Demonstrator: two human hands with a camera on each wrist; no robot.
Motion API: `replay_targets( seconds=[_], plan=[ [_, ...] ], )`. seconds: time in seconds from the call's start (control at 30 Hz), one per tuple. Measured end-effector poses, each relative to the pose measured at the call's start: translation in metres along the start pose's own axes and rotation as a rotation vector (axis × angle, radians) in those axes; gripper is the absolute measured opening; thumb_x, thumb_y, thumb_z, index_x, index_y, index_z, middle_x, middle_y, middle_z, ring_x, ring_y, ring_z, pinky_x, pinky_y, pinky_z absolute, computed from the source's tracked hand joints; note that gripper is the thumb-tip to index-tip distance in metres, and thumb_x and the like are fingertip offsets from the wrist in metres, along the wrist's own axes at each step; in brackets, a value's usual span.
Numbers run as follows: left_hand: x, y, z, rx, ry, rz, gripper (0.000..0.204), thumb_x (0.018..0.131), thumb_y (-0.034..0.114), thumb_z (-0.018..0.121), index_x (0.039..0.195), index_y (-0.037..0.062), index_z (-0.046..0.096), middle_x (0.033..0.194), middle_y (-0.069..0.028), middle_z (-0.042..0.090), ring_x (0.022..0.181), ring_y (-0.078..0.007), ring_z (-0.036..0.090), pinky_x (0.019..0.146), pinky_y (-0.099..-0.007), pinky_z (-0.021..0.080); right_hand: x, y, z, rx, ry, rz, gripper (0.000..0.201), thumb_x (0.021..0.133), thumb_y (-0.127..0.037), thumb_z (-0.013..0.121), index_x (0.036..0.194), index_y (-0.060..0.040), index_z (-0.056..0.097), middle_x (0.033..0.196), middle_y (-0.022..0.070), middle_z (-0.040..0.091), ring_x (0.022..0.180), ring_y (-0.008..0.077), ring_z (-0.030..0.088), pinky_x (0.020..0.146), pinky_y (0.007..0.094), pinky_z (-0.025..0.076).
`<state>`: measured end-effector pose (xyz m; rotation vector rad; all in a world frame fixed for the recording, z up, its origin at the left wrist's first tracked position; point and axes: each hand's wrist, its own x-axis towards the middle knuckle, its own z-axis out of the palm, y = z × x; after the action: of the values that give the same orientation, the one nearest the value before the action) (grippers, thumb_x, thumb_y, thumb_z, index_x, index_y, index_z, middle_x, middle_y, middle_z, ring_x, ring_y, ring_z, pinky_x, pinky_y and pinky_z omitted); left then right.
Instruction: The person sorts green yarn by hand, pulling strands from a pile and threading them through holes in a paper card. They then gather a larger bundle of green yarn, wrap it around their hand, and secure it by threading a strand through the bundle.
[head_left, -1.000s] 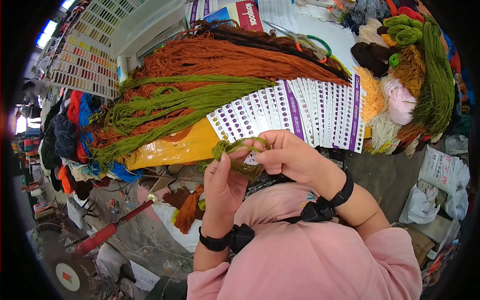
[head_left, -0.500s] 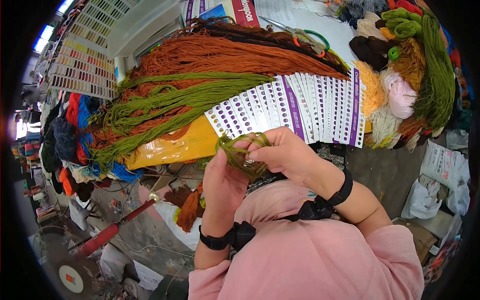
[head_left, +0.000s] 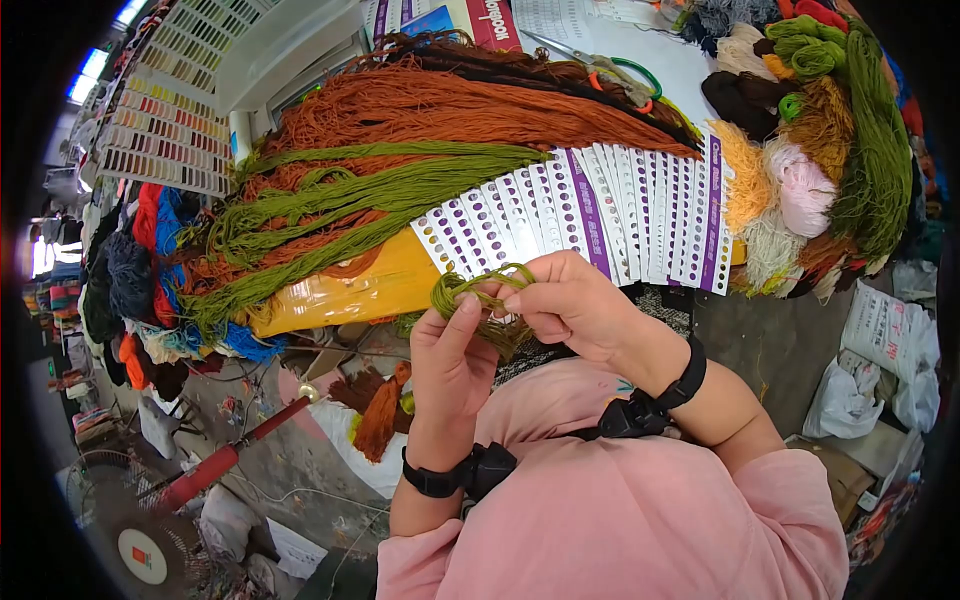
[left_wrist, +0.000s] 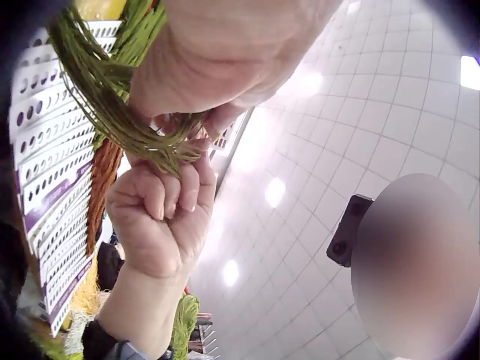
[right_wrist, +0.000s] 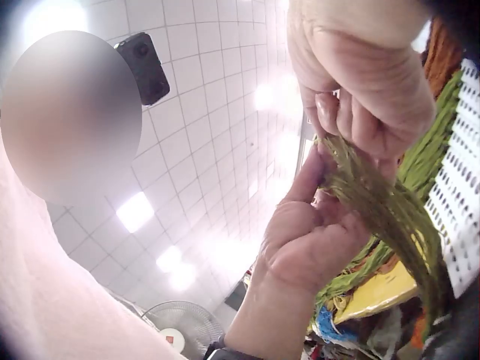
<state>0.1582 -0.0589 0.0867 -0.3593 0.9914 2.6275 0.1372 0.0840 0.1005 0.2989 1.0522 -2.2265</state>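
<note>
A small looped bundle of olive-green thread is held up between both hands over the table's near edge. My left hand grips it from the left with thumb and fingers. From the right, my right hand pinches strands of it, its other fingers curled. The left wrist view shows the bundle hanging past the left hand, with the right hand close against it. In the right wrist view the thread fans down beside the left hand; the right hand is above.
Long green strands and rust-brown strands lie over a yellow wrapped pack. Beside them are hole-punched cards, scissors and coloured skeins. A fan stands at the lower left.
Both hands have stayed close together around the bundle. The left thumb has shifted over the thread, and the loops between the hands have changed shape.
</note>
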Motion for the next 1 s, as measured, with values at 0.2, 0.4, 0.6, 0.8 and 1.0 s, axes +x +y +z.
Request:
replay_targets(
  seconds=[0.2, 0.4, 0.6, 0.8, 1.0],
  plan=[
    [0.0005, 0.0008, 0.0002, -0.041, 0.019, -0.023, 0.013, 0.08, 0.005, 0.051, 0.089, -0.0022, 0.056, 0.089, -0.0096, 0.058, 0.081, -0.0161, 0.056, 0.075, -0.0308, 0.045, 0.0008, 0.0013, -0.0011, -0.038, -0.007, -0.025, 0.011, 0.074, -0.007, 0.053, 0.076, 0.0033, 0.056, 0.046, -0.0039, 0.038, 0.038, 0.0018, 0.026, 0.035, 0.0173, 0.016],
    [0.0011, 0.0006, 0.0014, -0.051, 0.021, -0.024, 0.012, 0.079, 0.005, 0.052, 0.088, -0.0024, 0.057, 0.086, -0.0099, 0.059, 0.079, -0.0159, 0.056, 0.073, -0.0296, 0.046, 0.0009, 0.0007, -0.0007, -0.07, 0.004, -0.028, 0.008, 0.073, -0.007, 0.055, 0.071, 0.0012, 0.056, 0.047, -0.0039, 0.039, 0.039, 0.0017, 0.027, 0.036, 0.0172, 0.017],
    [0.0011, 0.0, 0.0019, -0.073, 0.017, -0.017, 0.011, 0.079, 0.004, 0.052, 0.087, -0.0022, 0.057, 0.084, -0.0105, 0.059, 0.078, -0.0156, 0.056, 0.071, -0.0281, 0.045, -0.001, -0.0034, 0.0049, -0.181, 0.053, -0.008, 0.006, 0.069, -0.006, 0.06, 0.071, -0.0008, 0.057, 0.053, -0.0036, 0.045, 0.041, 0.0008, 0.031, 0.036, 0.016, 0.019],
    [0.003, -0.0016, -0.0003, -0.068, 0.041, -0.022, 0.009, 0.079, 0.003, 0.052, 0.086, -0.0008, 0.057, 0.086, -0.0095, 0.059, 0.078, -0.0154, 0.056, 0.071, -0.0281, 0.045, -0.0003, -0.0034, 0.0052, -0.219, 0.045, -0.011, 0.005, 0.069, -0.006, 0.06, 0.068, -0.0014, 0.058, 0.054, -0.0036, 0.047, 0.042, 0.0007, 0.033, 0.036, 0.0158, 0.02],
    [0.0041, -0.0013, -0.0004, -0.053, 0.019, -0.016, 0.012, 0.08, 0.006, 0.051, 0.088, -0.0009, 0.057, 0.089, -0.009, 0.059, 0.081, -0.0158, 0.055, 0.074, -0.0292, 0.045, 0.0037, 0.0009, -0.0012, -0.156, -0.007, -0.044, 0.004, 0.071, -0.006, 0.057, 0.07, -0.0015, 0.058, 0.059, -0.0022, 0.05, 0.045, 0.0012, 0.036, 0.039, 0.0157, 0.023]
  ],
)
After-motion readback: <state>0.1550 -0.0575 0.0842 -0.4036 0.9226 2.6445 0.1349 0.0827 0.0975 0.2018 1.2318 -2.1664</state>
